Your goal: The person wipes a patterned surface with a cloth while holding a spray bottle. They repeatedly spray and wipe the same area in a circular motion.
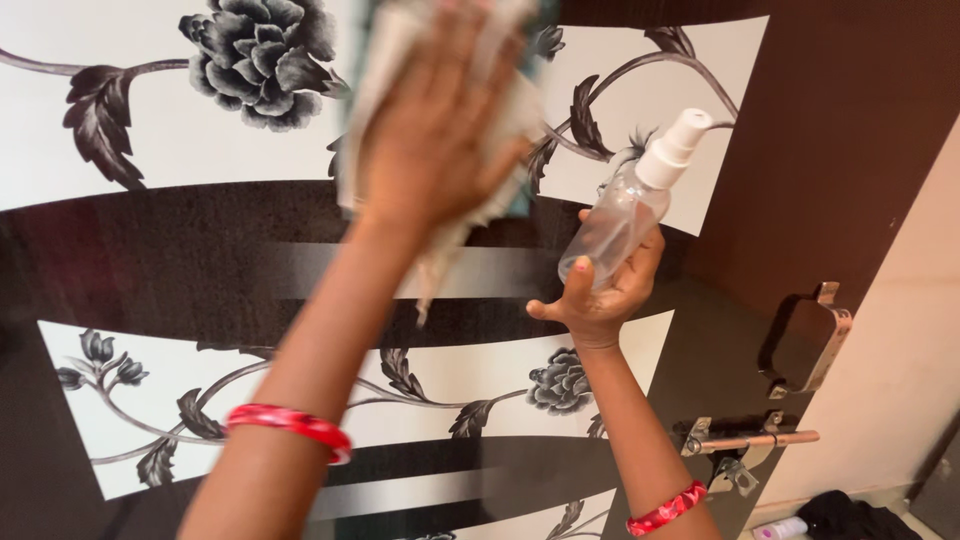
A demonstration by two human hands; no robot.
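Your left hand (435, 120) lies flat against the door (180, 250), fingers spread and pressed onto a pale cloth (385, 60) that shows above your fingertips and hangs out below the heel of the palm. The hand is blurred, so it is hard to say whether the fingers curl over the cloth's edge or simply pin it to the surface. The cloth covers part of the white panel with the dark printed flower (262, 55), which sits just to the left of your fingers.

Your right hand (600, 295) holds a small clear spray bottle (625, 205). The fingers wrap around its lower body, the thumb sticks out to the left, and the bottle tilts up and to the right so that its white nozzle stands well above your fingertips. The bottle is just to the right of the cloth and apart from it.

A red bangle (290, 425) circles your left wrist, and another red bangle (665, 510) circles your right wrist. Below and to the right of your right-hand fingers, a metal sliding bolt (750, 440) is fixed to the dark door, with a handle (805, 340) above it. On the floor at the lower right, dark fabric (860, 518) lies in a heap.
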